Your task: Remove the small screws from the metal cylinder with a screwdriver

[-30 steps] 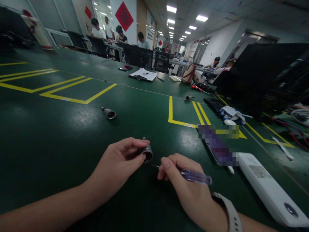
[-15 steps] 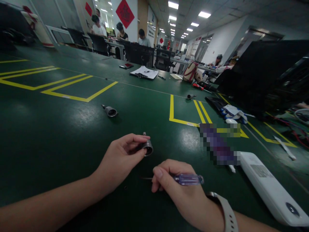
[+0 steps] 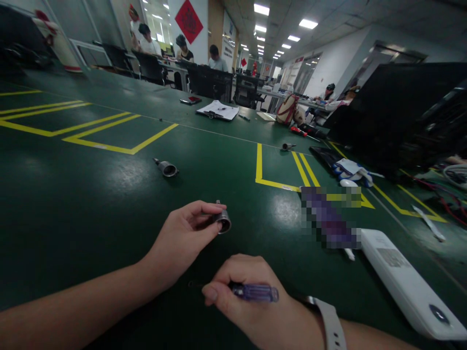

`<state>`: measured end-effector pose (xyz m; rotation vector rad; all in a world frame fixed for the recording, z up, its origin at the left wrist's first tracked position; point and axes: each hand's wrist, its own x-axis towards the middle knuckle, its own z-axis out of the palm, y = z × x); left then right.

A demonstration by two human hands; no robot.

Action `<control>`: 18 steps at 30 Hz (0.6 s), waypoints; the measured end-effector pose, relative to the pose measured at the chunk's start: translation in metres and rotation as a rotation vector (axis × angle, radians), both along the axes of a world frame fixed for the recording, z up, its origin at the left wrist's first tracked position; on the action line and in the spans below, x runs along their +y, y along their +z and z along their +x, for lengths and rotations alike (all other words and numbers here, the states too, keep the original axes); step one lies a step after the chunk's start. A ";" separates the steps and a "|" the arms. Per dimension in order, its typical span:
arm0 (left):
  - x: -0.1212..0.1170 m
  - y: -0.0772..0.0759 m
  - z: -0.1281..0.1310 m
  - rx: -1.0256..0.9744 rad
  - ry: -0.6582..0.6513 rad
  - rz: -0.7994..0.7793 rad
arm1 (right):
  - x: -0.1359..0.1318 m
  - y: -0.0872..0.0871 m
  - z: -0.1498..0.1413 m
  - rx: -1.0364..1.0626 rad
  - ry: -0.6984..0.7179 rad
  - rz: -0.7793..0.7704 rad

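Between thumb and fingers, my left hand [image 3: 184,243] pinches a small metal cup-shaped part [image 3: 224,223], its open end facing me and a thin stem at the far end. My right hand [image 3: 251,294] is closed around a small screwdriver [image 3: 257,292] with a clear purple handle. Its thin shaft points left, and the tip is close to a tiny dark ring [image 3: 190,284] on the green table [image 3: 109,214]; whether they touch I cannot tell. A similar metal part [image 3: 168,168] lies beyond my left hand, and another such part [image 3: 287,146] lies farther off to the right.
At right lie a white elongated device [image 3: 408,282], a blurred-out purple object [image 3: 328,218] and blue-white gloves [image 3: 352,172]. A red-handled screwdriver [image 3: 299,131] and a clipboard with paper [image 3: 218,110] are at the back. Yellow tape marks the table. People sit at desks beyond.
My right hand has moved left and toward me with the screwdriver, bringing its tip near the tiny ring. My left hand keeps its hold on the metal part, almost unmoved.
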<state>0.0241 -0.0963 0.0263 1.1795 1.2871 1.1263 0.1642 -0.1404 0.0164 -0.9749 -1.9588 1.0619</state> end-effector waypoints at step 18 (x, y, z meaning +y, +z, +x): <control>-0.001 0.005 -0.002 -0.057 0.003 -0.032 | 0.004 0.006 0.018 -0.047 -0.083 0.613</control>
